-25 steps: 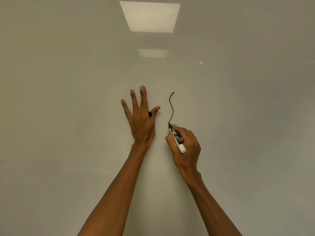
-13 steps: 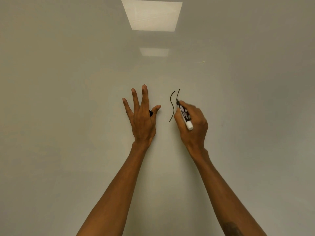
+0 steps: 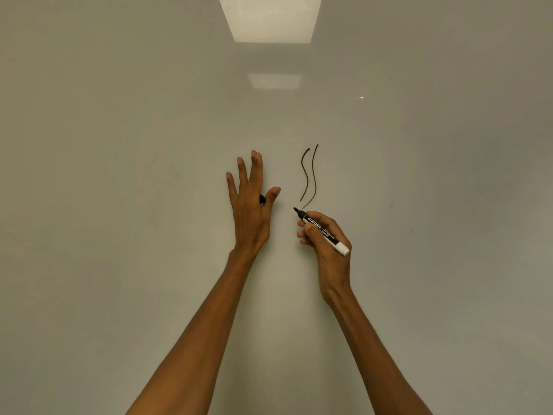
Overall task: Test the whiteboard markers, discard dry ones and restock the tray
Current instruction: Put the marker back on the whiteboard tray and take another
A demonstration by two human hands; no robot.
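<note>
Glossy grey-white fills my view: the whiteboard (image 3: 119, 175), with a bright ceiling light panel (image 3: 270, 18) mirrored at the top. Left of centre, the left hand (image 3: 250, 211) is raised to the board with fingers straight and spread, a small black cap (image 3: 262, 199) pinched between thumb and forefinger. Just right of it I see two dark wavy lines (image 3: 313, 166) side by side. Below their lower ends sits the uncapped tip of the whiteboard marker (image 3: 317, 226), slanting down to the right. The right hand (image 3: 330, 250) grips its barrel with curled fingers. I cannot tell whether the tip touches the board.
</note>
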